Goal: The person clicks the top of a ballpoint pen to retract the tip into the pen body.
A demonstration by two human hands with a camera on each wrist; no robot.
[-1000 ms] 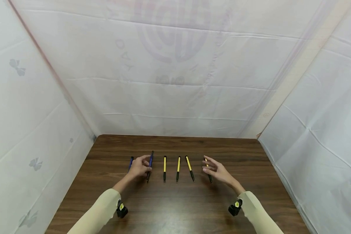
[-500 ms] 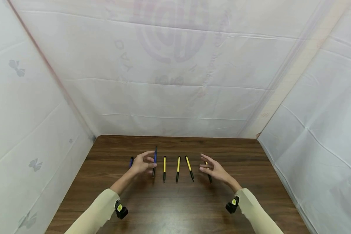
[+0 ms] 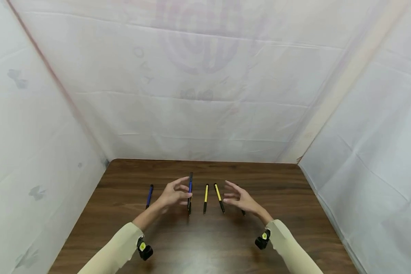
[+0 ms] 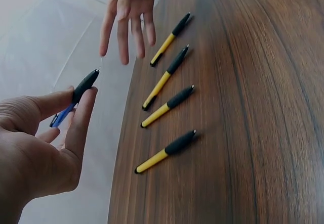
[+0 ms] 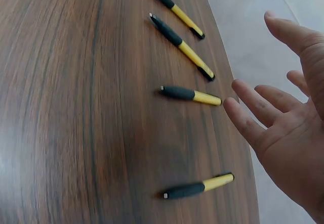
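The left hand (image 3: 172, 195) pinches a blue pen (image 3: 190, 186), lifted off the table (image 3: 205, 239) above the row of four yellow pens (image 4: 165, 150). The right hand (image 3: 241, 198) hovers over that row with fingers spread, holding nothing. A second blue pen (image 3: 149, 195) lies apart on the left, seemingly yet to be handled.

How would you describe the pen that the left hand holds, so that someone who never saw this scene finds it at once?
Start at the brown wooden table and find the row of pens near its middle. The left hand pinches the blue pen in its fingertips above the tabletop. Unlike the yellow pens lying flat beside it, this one is blue and lifted.
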